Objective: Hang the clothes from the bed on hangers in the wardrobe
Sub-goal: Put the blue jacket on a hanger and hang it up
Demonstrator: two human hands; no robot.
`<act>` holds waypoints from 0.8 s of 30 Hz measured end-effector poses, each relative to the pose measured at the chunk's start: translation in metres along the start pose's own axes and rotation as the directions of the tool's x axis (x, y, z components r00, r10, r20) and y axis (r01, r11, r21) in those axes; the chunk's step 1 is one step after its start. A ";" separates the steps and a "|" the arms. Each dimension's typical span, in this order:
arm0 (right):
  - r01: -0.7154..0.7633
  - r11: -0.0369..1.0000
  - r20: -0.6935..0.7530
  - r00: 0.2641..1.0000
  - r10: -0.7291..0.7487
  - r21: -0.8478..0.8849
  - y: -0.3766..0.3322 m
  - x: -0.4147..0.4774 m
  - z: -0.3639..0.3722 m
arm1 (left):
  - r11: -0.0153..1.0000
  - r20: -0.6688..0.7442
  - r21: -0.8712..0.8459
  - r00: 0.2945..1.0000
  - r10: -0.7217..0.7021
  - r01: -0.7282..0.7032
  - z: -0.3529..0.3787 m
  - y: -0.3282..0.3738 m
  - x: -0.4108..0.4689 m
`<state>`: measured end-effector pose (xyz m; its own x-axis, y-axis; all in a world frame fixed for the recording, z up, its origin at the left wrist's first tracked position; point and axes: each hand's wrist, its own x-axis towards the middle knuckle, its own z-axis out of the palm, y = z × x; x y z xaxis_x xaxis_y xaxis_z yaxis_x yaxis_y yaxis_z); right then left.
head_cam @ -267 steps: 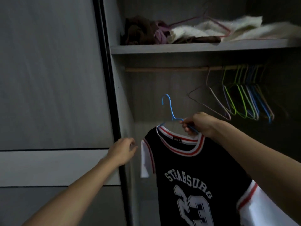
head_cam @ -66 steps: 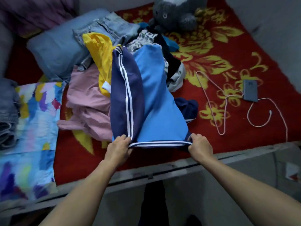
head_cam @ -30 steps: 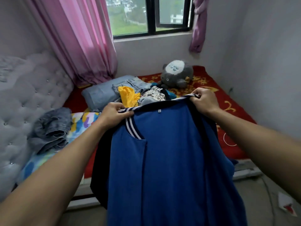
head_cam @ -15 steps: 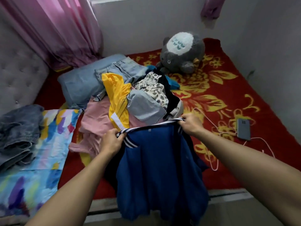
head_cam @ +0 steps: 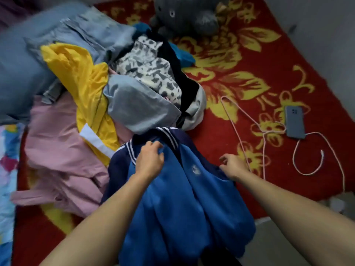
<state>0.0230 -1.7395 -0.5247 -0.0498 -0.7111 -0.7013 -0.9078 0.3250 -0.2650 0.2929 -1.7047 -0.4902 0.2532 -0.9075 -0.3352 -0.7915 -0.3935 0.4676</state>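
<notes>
In the head view, the blue jacket point(head_cam: 184, 192) lies front up on the bed point(head_cam: 215, 139), hem spilling over the bed's edge and striped collar touching the clothes pile point(head_cam: 138, 104) beyond it. Your left hand point(head_cam: 151, 160) rests just below that collar with its grip curled into the fabric, though whether it actually pinches the cloth cannot be told. Your right hand point(head_cam: 233, 167) sits at the jacket's right shoulder edge, grip loose and holding nothing, near the pink hanger point(head_cam: 233, 127) right of the jacket.
</notes>
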 end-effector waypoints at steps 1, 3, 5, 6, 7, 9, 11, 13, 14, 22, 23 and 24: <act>-0.016 0.999 0.012 1.000 0.017 -0.033 0.014 0.006 0.014 | 0.999 0.042 0.006 0.999 0.032 -0.032 0.022 0.006 0.007; -0.014 0.999 0.005 1.000 0.015 -0.043 0.031 0.018 0.039 | 0.994 0.088 -0.095 0.995 -0.037 0.045 0.059 0.017 0.022; -0.025 0.996 0.031 0.999 0.028 -0.088 0.039 0.025 0.062 | 0.935 0.136 -0.267 0.970 -0.204 0.234 0.087 0.025 0.037; -0.051 0.996 0.058 0.997 0.056 -0.070 0.041 0.027 0.070 | 0.894 0.149 -0.330 0.952 -0.266 0.302 0.096 0.028 0.043; -0.077 0.997 0.069 0.995 0.076 0.003 0.044 0.027 0.078 | 0.855 0.148 -0.392 0.941 -0.304 0.338 0.103 0.029 0.048; -0.068 0.974 0.016 0.998 0.066 0.216 0.048 0.025 0.079 | 0.804 0.116 -0.489 0.939 -0.324 0.337 0.107 0.036 0.059; -0.035 0.946 -0.140 0.987 0.084 0.321 0.055 0.028 0.059 | 0.793 0.049 -0.543 0.953 -0.298 0.276 0.095 0.052 0.075; -0.001 0.914 -0.312 0.940 0.139 0.406 0.061 0.036 0.030 | 0.829 -0.044 -0.514 0.959 -0.281 0.219 0.077 0.074 0.097; 0.017 0.899 -0.385 0.907 0.170 0.437 0.065 0.042 0.017 | 0.845 -0.074 -0.494 0.958 -0.278 0.207 0.068 0.086 0.108; -0.206 0.952 -0.175 0.953 0.247 0.225 0.095 0.067 -0.011 | 0.948 -0.090 -0.256 0.971 -0.220 0.191 0.061 0.084 0.123; -0.220 0.948 -0.230 0.934 0.272 0.231 0.101 0.068 -0.017 | 0.979 -0.124 -0.162 0.981 -0.148 0.127 0.062 0.078 0.117; -0.235 0.943 -0.280 0.913 0.297 0.237 0.106 0.071 -0.024 | 0.997 -0.158 -0.051 0.985 -0.070 0.063 0.064 0.071 0.112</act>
<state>-0.0870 -1.7700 -0.5871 -0.4319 -0.7269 -0.5339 -0.7455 0.6209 -0.2422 0.2292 -1.8249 -0.5469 0.3928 -0.8894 -0.2337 -0.7448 -0.4567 0.4865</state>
